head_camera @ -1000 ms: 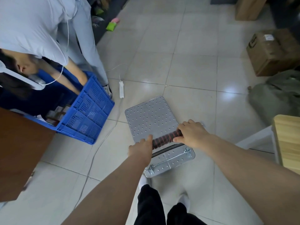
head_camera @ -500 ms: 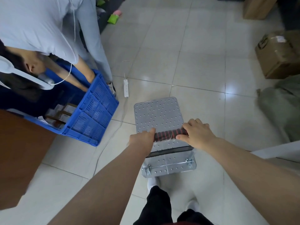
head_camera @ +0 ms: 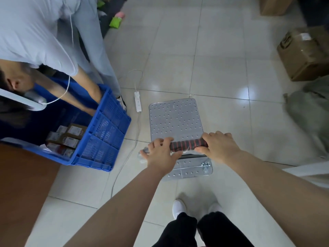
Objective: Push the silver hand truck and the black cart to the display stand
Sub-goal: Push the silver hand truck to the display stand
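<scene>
- At the near left edge a brown wooden surface (head_camera: 21, 184) fills the corner.
- Just beyond it a blue crate (head_camera: 105, 138) sits on the tiled floor (head_camera: 178, 50), with small boxed goods (head_camera: 65, 138) inside; a second person (head_camera: 35, 32) in a pale shirt bends over it from the far left, arms reaching down into it.
- A white power strip (head_camera: 138, 103) lies on the floor between the crate and the silver hand truck (head_camera: 175, 118), its cable trailing toward the near side.
- The hand truck stands at the centre, its perforated platform flat on the tiles, apart from the crate.
- The left hand (head_camera: 161, 155) rests on the left end of the red-and-black handle (head_camera: 187, 145), fingers loosely spread and curled over it.
- The right hand (head_camera: 219, 147) wraps the right end, fingers pressed together over the top, thumb underneath.
- White shoes (head_camera: 179, 208) and black trousers show near, below the handle.
- A cardboard box (head_camera: 302, 52) stands far right, with a grey-green bag (head_camera: 309, 111) just nearer.
</scene>
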Available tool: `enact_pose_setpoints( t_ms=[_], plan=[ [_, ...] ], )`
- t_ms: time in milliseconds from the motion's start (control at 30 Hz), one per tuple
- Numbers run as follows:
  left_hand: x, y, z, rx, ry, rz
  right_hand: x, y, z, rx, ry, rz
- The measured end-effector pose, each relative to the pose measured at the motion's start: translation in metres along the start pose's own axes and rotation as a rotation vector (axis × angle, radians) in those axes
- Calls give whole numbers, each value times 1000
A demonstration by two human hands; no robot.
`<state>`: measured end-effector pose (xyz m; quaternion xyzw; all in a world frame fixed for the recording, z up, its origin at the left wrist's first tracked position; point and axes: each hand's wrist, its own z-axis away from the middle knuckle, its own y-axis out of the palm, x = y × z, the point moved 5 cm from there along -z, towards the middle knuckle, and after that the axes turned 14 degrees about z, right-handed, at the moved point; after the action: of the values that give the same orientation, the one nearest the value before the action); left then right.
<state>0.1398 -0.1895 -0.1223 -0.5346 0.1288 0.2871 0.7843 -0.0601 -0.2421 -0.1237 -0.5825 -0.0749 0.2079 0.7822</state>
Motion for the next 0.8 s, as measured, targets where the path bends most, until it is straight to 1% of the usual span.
enact_pose_setpoints(
  t_ms=[67,133,200,267,367,500,600,800],
  plan=[
    [-3,-4,-12,8,5,43,-10,-1,-10,73,32,-137],
    [-7,-8,-24,17,11,46,-19,-4,-23,115,48,-190],
    [-12,-12,-38,16,21,43,-23,-7,-35,111,36,-152],
    [-16,-18,-55,21,41,36,-25,-10,-47,67,40,-126],
    [-21,-32,-88,60,53,-2,-29,-15,-65,35,74,-151],
    [-42,-46,-136,121,83,-50,-49,-21,-92,60,162,-221],
    [-64,-46,-164,125,97,-79,-73,-23,-109,100,194,-269],
    [-105,-40,-198,105,134,-52,-116,-30,-136,177,291,-188]
  ],
)
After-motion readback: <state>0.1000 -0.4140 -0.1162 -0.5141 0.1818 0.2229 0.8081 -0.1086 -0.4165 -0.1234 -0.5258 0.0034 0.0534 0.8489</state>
